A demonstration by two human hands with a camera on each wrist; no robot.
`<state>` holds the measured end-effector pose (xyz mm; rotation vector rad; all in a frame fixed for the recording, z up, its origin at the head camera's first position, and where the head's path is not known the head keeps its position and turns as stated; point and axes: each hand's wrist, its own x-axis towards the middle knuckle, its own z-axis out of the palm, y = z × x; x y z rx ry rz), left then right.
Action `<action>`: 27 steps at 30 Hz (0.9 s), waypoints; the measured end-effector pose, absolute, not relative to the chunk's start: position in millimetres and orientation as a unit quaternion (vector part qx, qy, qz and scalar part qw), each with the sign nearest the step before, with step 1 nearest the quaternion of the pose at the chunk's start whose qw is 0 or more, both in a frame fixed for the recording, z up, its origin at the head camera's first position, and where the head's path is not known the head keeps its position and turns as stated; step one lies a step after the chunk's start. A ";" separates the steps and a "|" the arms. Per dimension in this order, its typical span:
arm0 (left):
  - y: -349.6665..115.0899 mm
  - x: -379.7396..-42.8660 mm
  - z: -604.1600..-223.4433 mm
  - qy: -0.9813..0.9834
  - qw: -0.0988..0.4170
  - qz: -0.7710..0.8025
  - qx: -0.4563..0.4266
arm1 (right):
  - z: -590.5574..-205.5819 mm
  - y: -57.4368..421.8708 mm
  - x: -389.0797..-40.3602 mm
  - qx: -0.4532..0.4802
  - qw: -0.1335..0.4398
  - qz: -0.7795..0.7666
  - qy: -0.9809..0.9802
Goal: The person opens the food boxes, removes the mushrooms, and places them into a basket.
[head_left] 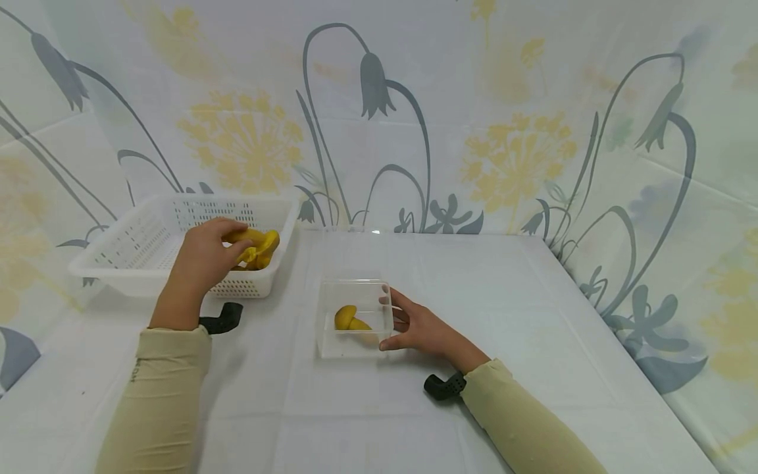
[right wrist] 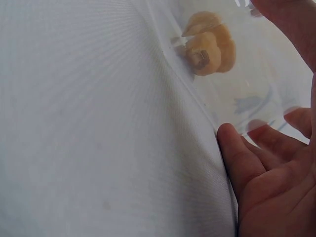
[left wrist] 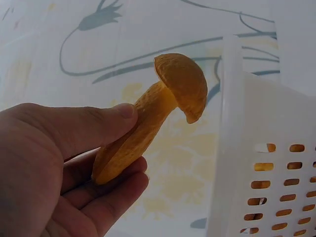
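Observation:
In the head view my left hand (head_left: 205,257) is over the right end of a white perforated basket (head_left: 118,266). Between thumb and fingers it holds a yellow-brown mushroom (left wrist: 143,116) by the stem, its rounded cap pointing away from the palm. More yellow mushrooms (head_left: 263,259) lie below in the basket, partly hidden. My right hand (head_left: 423,329) holds the right side of a clear plastic box (head_left: 355,350), the thumb at the near corner and the fingers along the far part. One yellow mushroom (head_left: 346,318) lies inside the box, its cap to the left.
A white cloth (head_left: 331,421) covers the table under the basket and box. Behind hangs a floral-printed cloth (head_left: 414,79), close to the basket's far side. Black curved pieces (head_left: 222,318) are at both wrists.

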<state>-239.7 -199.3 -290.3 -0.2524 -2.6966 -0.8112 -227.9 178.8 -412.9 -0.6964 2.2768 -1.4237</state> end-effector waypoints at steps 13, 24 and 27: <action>-199.7 -252.8 -309.6 -0.935 0.182 -0.302 -0.048 | -414.6 178.8 -228.7 -0.253 0.175 -0.497 0.812; -196.5 -259.0 -319.5 -0.935 0.175 -0.307 -0.022 | -414.6 178.2 -228.8 -0.252 0.175 -0.498 0.811; -196.8 -261.3 -323.3 -0.933 0.186 -0.308 -0.025 | -414.6 178.3 -229.0 -0.251 0.176 -0.500 0.810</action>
